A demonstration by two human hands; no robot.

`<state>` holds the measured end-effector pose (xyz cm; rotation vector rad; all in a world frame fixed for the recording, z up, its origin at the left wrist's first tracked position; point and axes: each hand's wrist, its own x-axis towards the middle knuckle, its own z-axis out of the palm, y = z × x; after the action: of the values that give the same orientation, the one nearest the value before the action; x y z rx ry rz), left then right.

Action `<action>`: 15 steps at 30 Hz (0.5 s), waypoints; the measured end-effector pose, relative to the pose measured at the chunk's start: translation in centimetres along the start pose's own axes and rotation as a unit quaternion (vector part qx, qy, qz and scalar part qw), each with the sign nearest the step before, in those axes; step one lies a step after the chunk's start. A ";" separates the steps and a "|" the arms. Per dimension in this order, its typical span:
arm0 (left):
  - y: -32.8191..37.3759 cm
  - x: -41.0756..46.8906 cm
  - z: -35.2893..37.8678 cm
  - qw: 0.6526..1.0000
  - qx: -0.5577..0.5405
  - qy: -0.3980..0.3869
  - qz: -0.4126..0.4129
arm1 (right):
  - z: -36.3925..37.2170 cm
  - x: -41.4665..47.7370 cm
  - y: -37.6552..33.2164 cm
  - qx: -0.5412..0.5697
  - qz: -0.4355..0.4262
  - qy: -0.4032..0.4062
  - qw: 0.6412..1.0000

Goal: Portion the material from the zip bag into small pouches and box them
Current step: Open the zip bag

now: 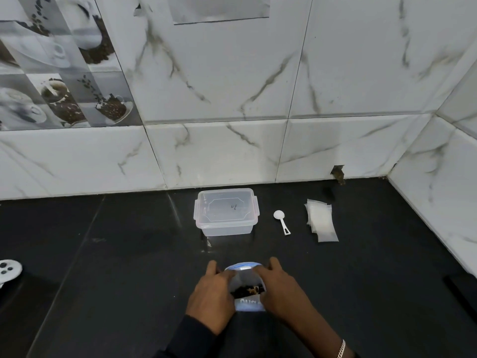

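A clear zip bag (246, 285) with a blue zip line stands on the black counter near me, dark material showing at its bottom. My left hand (211, 293) grips its left side and my right hand (280, 288) grips its right side, and the mouth is spread between them. Behind the bag sits a clear plastic box (226, 211) with its clip lid on. A small white scoop (281, 220) lies to the right of the box. Further right, a stack of small translucent pouches (321, 219) lies flat.
The black counter (116, 254) meets a marble-tiled wall (232, 151) at the back and on the right. A white object with dark buttons (7, 271) sits at the left edge. A dark item (462, 282) pokes in at the right edge.
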<state>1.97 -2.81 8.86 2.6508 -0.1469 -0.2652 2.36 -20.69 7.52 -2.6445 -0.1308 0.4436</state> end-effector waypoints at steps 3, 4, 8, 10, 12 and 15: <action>0.1 0.0 0.6 1.000 0.001 0.009 0.013 | 0.2 -0.1 0.2 -0.032 -0.013 -0.002 0.999; 0.1 0.1 0.7 1.000 0.002 0.013 0.018 | 0.1 -0.1 0.2 -0.028 -0.017 0.004 0.999; -0.3 1.0 1.2 1.000 0.006 -0.011 0.026 | 0.7 0.1 0.9 -0.022 -0.006 0.011 1.000; -0.5 1.2 1.6 0.999 -0.001 -0.028 0.029 | 1.2 0.2 1.2 -0.017 -0.002 0.017 1.000; -0.8 1.6 1.8 0.999 -0.017 -0.024 0.039 | 1.1 0.4 1.4 -0.011 -0.004 0.022 1.000; -1.2 1.9 1.8 0.997 -0.051 -0.001 0.063 | 0.7 0.7 1.8 0.014 -0.028 0.021 0.999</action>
<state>3.50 -2.85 6.39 2.5287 -0.2934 -0.2285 2.83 -21.95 5.93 -2.6148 -0.1836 0.3676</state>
